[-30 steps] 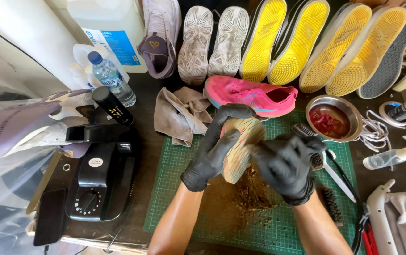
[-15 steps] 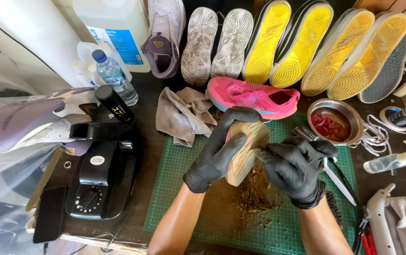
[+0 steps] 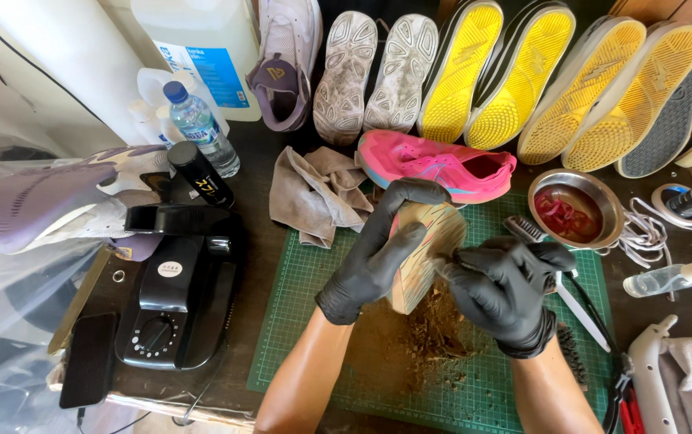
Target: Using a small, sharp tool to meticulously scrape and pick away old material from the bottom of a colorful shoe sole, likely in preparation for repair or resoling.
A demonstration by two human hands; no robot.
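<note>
1. While only the head view is available, the left hand [image 3: 378,249], black-gloved, is seen wrapped around a shoe [image 3: 425,251], sole turned up and toward the right hand, apparently so the tread is exposed.
2. Right hand [image 3: 500,285], also gloved, is clenched with fingertips pressed at the sole edge; whether a small tool is pinched cannot be told.
3. Shoe is held above the green cutting mat [image 3: 297,321]; brown dirt pile [image 3: 418,333] lies directly under both hands, likely caught there by the mat.
4. Pink shoe [image 3: 438,165] lies just beyond the hands; grey rag [image 3: 314,193] beyond and left of the left hand.
5. Steel bowl [image 3: 577,210] and a brush [image 3: 555,269] are set right of the right hand, within reach.
6. Black dial device [image 3: 173,309] and water bottle [image 3: 199,128] sit well left of the left hand.
7. Surface: dark cluttered bench. Upturned yellow-soled shoes [image 3: 515,76] are lined along the far edge.
</note>
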